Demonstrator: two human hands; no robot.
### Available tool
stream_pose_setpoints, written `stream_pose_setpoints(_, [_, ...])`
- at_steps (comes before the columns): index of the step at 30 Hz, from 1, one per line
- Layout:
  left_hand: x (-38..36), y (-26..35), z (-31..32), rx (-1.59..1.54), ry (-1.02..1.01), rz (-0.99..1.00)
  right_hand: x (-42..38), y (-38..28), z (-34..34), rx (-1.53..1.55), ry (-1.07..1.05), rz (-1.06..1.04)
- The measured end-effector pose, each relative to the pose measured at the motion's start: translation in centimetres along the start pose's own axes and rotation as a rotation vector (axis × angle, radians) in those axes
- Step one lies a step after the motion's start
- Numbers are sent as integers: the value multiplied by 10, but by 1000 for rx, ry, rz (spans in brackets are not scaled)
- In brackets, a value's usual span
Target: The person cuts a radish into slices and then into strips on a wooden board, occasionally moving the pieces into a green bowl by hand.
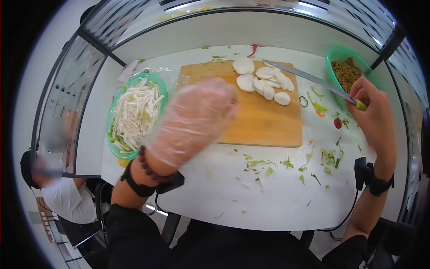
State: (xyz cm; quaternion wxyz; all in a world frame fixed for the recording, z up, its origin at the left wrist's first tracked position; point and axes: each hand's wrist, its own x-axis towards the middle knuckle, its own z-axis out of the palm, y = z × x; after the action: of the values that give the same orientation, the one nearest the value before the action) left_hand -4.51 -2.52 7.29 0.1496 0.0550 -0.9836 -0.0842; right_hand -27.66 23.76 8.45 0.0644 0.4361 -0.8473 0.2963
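My right hand (374, 105) is bare and grips a long kitchen knife (309, 77) near its yellow-green end. The blade points left, its tip over the back of the wooden cutting board (268, 127). Round white slices (245, 82) of a peeled root vegetable lie at the board's back right, some overlapping. My left hand (201, 110), in a clear plastic glove, is above the board's left part. Motion smears its fingers, and I cannot make out anything in them. Left of it, a green basket (163, 87) is heaped with white vegetable strips (136, 112).
A green bowl (332, 54) of brown crumbly food (346, 74) stands at the back right. Vegetable scraps (329, 157) and a red piece (337, 123) litter the white table (268, 201). Low partitions enclose it. A person (74, 199) sits beyond the left partition.
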Motion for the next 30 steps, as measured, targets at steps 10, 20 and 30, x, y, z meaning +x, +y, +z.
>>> stream_pose_setpoints(10, [57,-27,74,141,-27,-75,2,1,-6,47,71,-50])
stream_pose_setpoints(20, [54,-45,75,305,153,61,0,4,-12,68,80,-73])
stream_pose_setpoints(30, [-10,4,31,10,-211,-2,1,1,-6,77,-39,-40])
